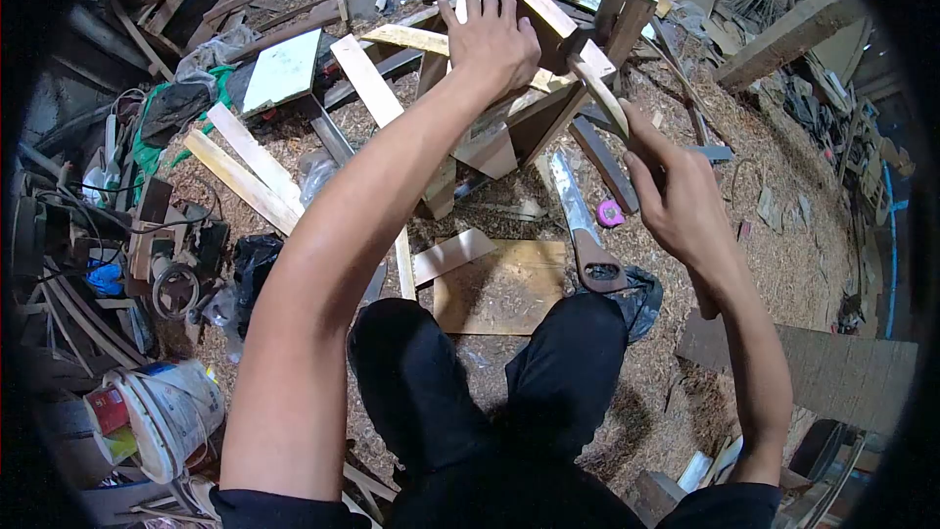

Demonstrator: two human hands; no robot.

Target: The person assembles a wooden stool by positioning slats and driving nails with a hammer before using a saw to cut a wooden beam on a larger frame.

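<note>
In front of me stands a wooden frame of pale strips and darker boards (519, 127). My left hand (493, 47) lies on top of it, fingers stretched out and slightly spread over the wood. My right hand (676, 198) is wrapped round the wooden handle of a hammer (603, 103). The hammer's dark head is at a pale strip (540, 6) on the frame's right side, to the right of my left hand. Below the frame, a handsaw (576, 208) lies on the floor beside a pink tape measure (610, 214).
A flat board (499, 304) lies before my knees, near a black plastic bag (641, 302). Loose strips (245, 171) and a white-topped piece (282, 71) are at left. A white bucket (176, 416) stands lower left; a grey plank (832, 372) lies right. Wood shavings cover the floor.
</note>
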